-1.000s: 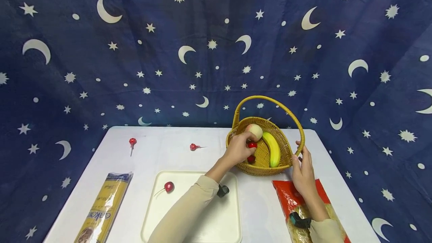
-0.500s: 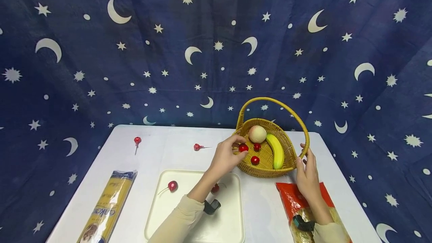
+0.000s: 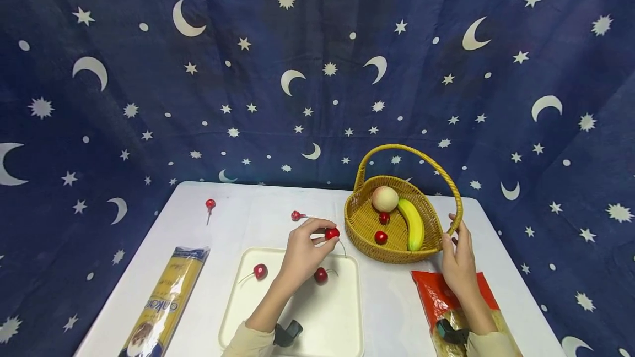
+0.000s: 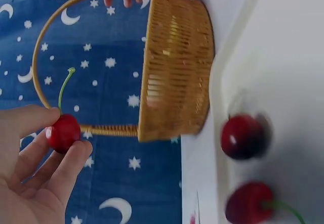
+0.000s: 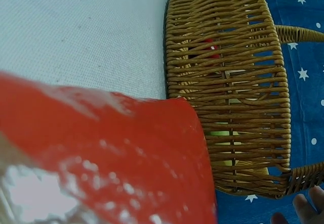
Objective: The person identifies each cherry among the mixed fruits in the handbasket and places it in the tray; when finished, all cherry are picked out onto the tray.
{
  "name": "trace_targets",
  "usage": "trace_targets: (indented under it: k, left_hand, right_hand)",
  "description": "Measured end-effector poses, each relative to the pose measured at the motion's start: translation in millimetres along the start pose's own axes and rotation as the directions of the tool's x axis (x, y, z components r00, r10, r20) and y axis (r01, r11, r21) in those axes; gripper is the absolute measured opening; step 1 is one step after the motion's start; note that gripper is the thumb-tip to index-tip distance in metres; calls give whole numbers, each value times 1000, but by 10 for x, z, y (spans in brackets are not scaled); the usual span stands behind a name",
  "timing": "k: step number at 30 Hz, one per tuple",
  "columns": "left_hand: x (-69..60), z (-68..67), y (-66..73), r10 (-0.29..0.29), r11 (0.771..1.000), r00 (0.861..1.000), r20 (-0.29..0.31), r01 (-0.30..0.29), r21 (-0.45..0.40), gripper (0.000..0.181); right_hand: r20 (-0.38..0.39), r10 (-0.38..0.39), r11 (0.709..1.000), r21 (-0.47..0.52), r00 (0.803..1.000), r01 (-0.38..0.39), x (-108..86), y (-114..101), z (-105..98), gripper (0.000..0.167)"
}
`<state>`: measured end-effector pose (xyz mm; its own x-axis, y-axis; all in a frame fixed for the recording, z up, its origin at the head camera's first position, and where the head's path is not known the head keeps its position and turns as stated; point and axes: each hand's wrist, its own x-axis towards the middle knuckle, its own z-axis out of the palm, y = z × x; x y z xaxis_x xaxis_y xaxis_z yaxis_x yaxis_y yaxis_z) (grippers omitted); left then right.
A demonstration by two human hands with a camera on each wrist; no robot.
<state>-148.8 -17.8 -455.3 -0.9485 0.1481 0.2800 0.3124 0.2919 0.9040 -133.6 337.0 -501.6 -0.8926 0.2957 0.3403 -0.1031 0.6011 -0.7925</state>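
My left hand (image 3: pixel 303 252) pinches a red cherry (image 3: pixel 332 234) between thumb and fingertips, above the far edge of a cream tray (image 3: pixel 337 318). Its thin green stem (image 4: pixel 63 90) shows in the left wrist view. Two more stemmed cherries lie on the tray: one at the left (image 3: pixel 260 271), one at the right (image 3: pixel 321 275). My right hand (image 3: pixel 460 260) grips the foot of the handle of a wicker basket (image 3: pixel 367 244). Inside the basket are a peach (image 3: pixel 385 199), a banana (image 3: pixel 412 225) and two cherries (image 3: pixel 381 237).
A yellow pasta packet (image 3: pixel 163 307) lies at the left. Under my right forearm is a red-topped clear food bag (image 3: pixel 434 291). Two red lollipops, one farther left (image 3: pixel 210 204) and one in the middle (image 3: pixel 296 216), lie toward the back. A starry blue cloth (image 3: pixel 297 70) hangs behind.
My left hand has come out of the basket with the cherry and moved left and nearer, over the tray. My right hand has stayed at the basket handle.
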Motion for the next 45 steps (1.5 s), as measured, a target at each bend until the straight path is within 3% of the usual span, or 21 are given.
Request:
trace_targets:
  k: [11, 18, 24, 29, 31, 38, 41, 45]
  left_hand:
    - [-463, -490, -264, 4, 997, 989, -147, 8, 82, 29]
    - [-859, -746, -478, -37, 976, 978, -207, 80, 202, 33]
    - [-1109, -808, -611, -139, 968, 969, -205, 177, 177, 32]
    - [-1242, -788, -690, -218, 935, 959, -179, 258, 241, 30]
    - [-1276, -778, -718, -223, 918, 960, -169, 265, 294, 29]
    - [-1324, -756, -772, -183, 815, 977, -110, 213, 539, 27]
    - [-1330, -759, -771, -172, 789, 982, -81, 187, 586, 27]
    - [-1317, -764, -755, -133, 783, 989, -70, 149, 604, 28]
  right_hand:
    - [-17, 9, 1000, -22, 1000, -9, -14, -8, 0, 53]
    - [-10, 20, 999, -28, 1000, -20, 0, -9, -9, 54]
    - [-10, 33, 999, -19, 999, -33, -5, -10, -26, 55]
    - [-8, 14, 1000, -21, 1000, -14, -7, -1, -3, 55]
    - [-9, 5, 1000, -24, 1000, -5, -5, -4, 0, 55]
    - [-20, 9, 1000, -27, 1000, -10, -4, -19, -10, 55]
    - [-15, 10, 1000, -29, 1000, -11, -8, -17, -6, 55]
    - [-7, 16, 999, -30, 1000, -16, -16, -10, -1, 55]
